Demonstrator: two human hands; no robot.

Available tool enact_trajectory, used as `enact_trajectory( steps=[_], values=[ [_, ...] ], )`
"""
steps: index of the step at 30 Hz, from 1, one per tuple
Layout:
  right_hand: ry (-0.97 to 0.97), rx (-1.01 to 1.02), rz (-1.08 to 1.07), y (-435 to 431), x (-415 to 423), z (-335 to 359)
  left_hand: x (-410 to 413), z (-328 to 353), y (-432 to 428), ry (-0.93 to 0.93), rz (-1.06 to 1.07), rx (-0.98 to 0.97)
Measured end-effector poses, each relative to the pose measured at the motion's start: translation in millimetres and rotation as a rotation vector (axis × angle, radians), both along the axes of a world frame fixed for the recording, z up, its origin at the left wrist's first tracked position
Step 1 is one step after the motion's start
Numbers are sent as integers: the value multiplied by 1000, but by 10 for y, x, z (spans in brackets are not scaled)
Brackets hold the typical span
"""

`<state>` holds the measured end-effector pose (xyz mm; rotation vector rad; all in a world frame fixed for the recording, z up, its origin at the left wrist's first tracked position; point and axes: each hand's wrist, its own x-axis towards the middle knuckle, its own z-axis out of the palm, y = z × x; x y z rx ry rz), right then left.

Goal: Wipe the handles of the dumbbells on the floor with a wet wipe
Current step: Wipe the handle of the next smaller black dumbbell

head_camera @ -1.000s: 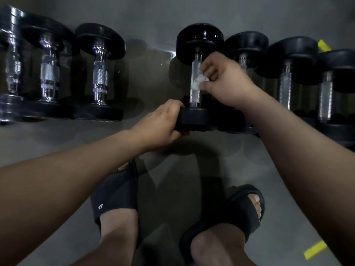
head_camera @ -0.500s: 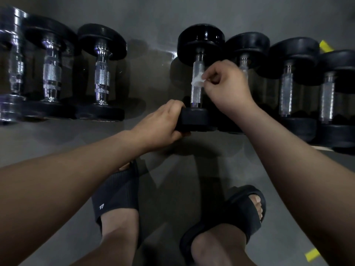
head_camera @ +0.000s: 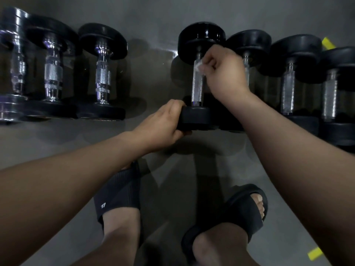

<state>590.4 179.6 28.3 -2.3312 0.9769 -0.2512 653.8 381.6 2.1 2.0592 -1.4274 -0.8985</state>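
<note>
While pinched in R hand (head_camera: 223, 72), wet wipe (head_camera: 198, 67) high on handle (head_camera: 197, 87); L hand (head_camera: 163, 124) tight round near weight (head_camera: 197, 119).

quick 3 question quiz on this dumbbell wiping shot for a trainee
1. True or false: the left grip holds the dumbbell by its near head.
2. The right grip pinches the wipe against: A the handle, by the far head; B the floor; C the near head.
3. What do the feet wear?

Key: 1 true; 2 A; 3 black sandals.
</note>
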Motion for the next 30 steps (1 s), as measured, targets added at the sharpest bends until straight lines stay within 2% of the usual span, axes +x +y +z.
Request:
enact_trajectory(
  steps=[3, 5, 9, 11, 17, 22, 25, 30],
  values=[
    [13, -5, -53, -30, -33, -25, -14, -7, 5, 43, 19, 3],
    [64, 51, 30, 30, -168, 41, 1, -15, 8, 71, 31, 22],
    [316, 139, 291, 60, -367, 194, -9, -3, -13, 124, 58, 32],
    [361, 164, 306, 17, -362, 221, -59, 8, -29, 141, 64, 24],
    [223, 268, 80, 13, -376, 104, -62, 45, -59, 4, -26, -3],
    [101, 289, -62, -1, -302, 33, -149, 251, -199, -274, -117, 59],
    [48, 201, -91, -2, -183, 45, -221, 315, -268, -432, -155, 134],
    [49, 159, -15, 19, -147, 92, -226, 253, -259, -432, -133, 111]
  ],
)
